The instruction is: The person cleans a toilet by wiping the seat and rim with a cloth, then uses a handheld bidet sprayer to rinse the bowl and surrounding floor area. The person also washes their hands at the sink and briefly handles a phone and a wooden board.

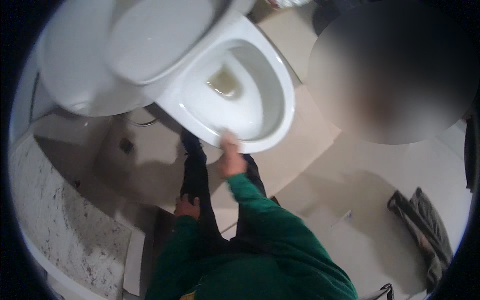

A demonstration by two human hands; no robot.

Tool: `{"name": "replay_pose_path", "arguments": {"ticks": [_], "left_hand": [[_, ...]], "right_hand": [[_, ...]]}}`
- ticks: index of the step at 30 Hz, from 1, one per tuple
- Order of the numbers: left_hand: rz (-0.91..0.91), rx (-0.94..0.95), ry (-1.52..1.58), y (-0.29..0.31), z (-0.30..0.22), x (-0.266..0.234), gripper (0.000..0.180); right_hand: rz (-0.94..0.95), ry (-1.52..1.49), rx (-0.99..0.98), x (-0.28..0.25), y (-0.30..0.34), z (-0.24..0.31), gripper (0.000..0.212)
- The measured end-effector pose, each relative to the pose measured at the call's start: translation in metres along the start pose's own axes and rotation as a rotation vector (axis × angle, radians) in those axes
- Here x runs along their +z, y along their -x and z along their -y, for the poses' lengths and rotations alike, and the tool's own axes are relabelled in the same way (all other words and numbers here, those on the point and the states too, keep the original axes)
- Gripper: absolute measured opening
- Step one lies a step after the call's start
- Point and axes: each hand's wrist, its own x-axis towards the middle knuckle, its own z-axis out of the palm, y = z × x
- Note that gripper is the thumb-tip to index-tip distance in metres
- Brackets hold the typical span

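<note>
Well, from where I stand the toilet (289, 102) is right in front of the person, just past the feet, its bowl set at a slant. It's glossy white ceramic, egg-shaped, with a broad smooth rim that catches the light along its edge. The lid (160, 40) is up, a pale rounded oval tilted back at the person's left, and a bigger white form bulges behind it. Down in the bowl sits a small pool of yellowish-brown water (225, 84), murky against the clean-looking walls.

The right hand (231, 156), coming out of a green sleeve (270, 205), is at the near rim, fingers pointing over toward the bowl. It's smeared by motion, so I can't tell whether those fingers are closed on anything. The left hand (187, 207) rests on the left leg, around the knee of the dark trousers (197, 180), its fingers loosely spread.

On the person's left runs a table (75, 220) with a pale top mottled in dark specks. Near the toilet, a small dark square (126, 145) shows in the beige floor (155, 175). Off to the right there's a greyish cloth (425, 230), bunched in long folds.
</note>
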Motion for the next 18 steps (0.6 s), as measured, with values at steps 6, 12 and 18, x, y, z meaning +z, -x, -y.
{"name": "replay_pose_path", "arguments": {"ticks": [6,12,18], "left_hand": [[0.022,-0.01,0.076,-0.001,0.005,0.009,0.053],[-0.06,0.025,0.002,0.019,-0.012,0.045,0.053],[-0.221,0.109,0.093,0.062,-0.014,0.061,0.052]], "right_hand": [[0.1,-0.056,-0.004,0.007,-0.003,0.007,0.072],[-0.289,0.148,0.152,-0.15,-0.037,-0.139,0.066],[0.04,0.37,-0.195,-0.163,-0.025,-0.182,0.063]]}}
